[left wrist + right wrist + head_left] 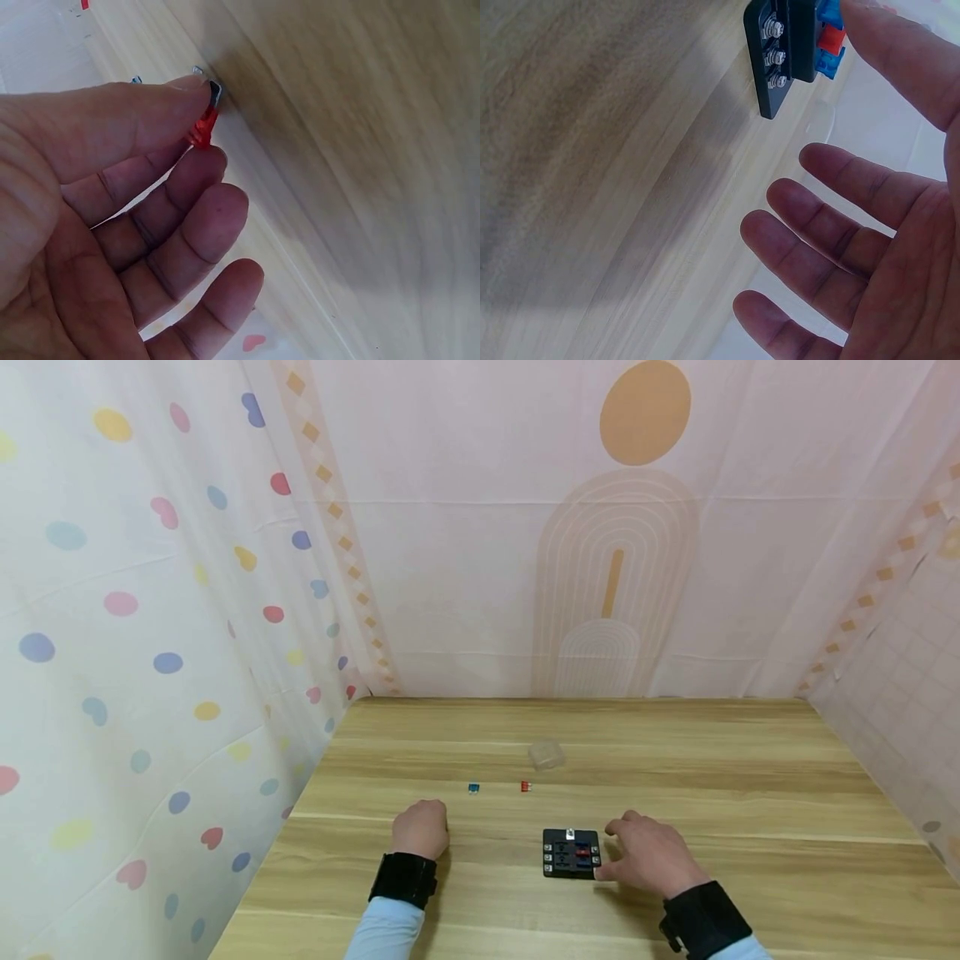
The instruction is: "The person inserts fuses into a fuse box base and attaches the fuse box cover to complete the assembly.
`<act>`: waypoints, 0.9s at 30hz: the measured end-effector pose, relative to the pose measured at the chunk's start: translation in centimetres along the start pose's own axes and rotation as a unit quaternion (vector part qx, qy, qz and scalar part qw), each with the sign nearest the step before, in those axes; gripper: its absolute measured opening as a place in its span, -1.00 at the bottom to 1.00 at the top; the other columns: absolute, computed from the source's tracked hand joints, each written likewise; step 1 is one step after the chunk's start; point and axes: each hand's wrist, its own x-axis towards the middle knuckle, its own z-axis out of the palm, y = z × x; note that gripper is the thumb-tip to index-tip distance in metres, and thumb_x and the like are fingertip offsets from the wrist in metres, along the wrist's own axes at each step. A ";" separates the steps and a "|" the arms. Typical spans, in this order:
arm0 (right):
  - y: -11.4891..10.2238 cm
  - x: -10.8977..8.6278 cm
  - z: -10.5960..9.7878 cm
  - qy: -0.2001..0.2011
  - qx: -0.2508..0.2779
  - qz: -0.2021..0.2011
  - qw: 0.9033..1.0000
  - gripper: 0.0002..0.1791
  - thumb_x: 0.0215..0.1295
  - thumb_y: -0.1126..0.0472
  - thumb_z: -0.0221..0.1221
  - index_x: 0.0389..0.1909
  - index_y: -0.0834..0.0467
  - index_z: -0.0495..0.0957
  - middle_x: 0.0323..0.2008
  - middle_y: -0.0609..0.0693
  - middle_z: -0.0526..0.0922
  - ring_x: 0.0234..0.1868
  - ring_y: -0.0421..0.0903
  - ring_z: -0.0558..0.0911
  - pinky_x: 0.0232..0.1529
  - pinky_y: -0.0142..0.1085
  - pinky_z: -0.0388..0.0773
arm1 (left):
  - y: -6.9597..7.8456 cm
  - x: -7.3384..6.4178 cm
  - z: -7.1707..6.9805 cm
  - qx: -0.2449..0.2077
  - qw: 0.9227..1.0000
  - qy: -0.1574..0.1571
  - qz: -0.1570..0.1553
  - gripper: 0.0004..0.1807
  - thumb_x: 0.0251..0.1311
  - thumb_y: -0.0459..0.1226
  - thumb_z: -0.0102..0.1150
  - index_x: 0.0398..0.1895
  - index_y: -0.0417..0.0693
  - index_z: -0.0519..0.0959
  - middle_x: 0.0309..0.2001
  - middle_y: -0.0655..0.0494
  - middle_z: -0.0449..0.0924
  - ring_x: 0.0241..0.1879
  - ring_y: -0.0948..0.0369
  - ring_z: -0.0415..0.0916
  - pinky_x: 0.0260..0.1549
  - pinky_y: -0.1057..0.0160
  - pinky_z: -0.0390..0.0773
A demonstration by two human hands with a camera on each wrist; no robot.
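Note:
My left hand pinches a red blade fuse between thumb and forefinger, its metal prongs pointing away from the palm. The hand is over the table, left of a black fuse block. On the block's right side is my right hand, fingers spread and relaxed, with the thumb at the block's edge; whether it touches I cannot tell. The right wrist view shows blue fuses and a red fuse seated in the block, beside a row of screw terminals.
Beyond the hands, a loose blue fuse and a loose red fuse lie on the wooden table. Behind them lies a clear plastic cover. Patterned curtains hang along the table's back and sides.

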 end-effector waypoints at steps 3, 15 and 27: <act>0.0 0.0 0.0 0.001 0.000 0.000 1.000 -0.29 -0.16 -0.17 0.54 -0.02 0.19 0.65 -0.13 0.09 0.62 -0.15 0.07 0.61 -0.13 0.06 0.55 | 0.1 0.0 0.1 0.000 1.000 0.005 0.004 -0.74 0.13 -0.50 0.23 -0.66 -0.09 0.56 -0.67 0.12 0.45 -0.65 0.22 0.36 -0.67 0.19 0.43; 0.0 0.0 0.0 -0.003 -0.001 0.002 1.000 -0.28 -0.15 -0.17 0.53 0.00 0.19 0.64 -0.11 0.10 0.62 -0.12 0.08 0.61 -0.11 0.08 0.54 | 0.2 0.1 -0.2 -0.022 0.999 0.014 0.026 -0.76 0.07 -0.56 0.21 -0.66 -0.14 0.56 -0.64 0.07 0.50 -0.63 0.21 0.36 -0.59 0.17 0.48; 0.0 -0.1 0.0 -0.002 -0.001 0.001 1.000 -0.29 -0.14 -0.16 0.53 0.00 0.19 0.64 -0.10 0.10 0.62 -0.11 0.09 0.61 -0.10 0.08 0.54 | 0.3 0.3 -0.2 -0.044 0.998 -0.001 0.038 -0.72 0.06 -0.58 0.21 -0.71 -0.14 0.55 -0.65 0.11 0.47 -0.62 0.22 0.33 -0.55 0.21 0.46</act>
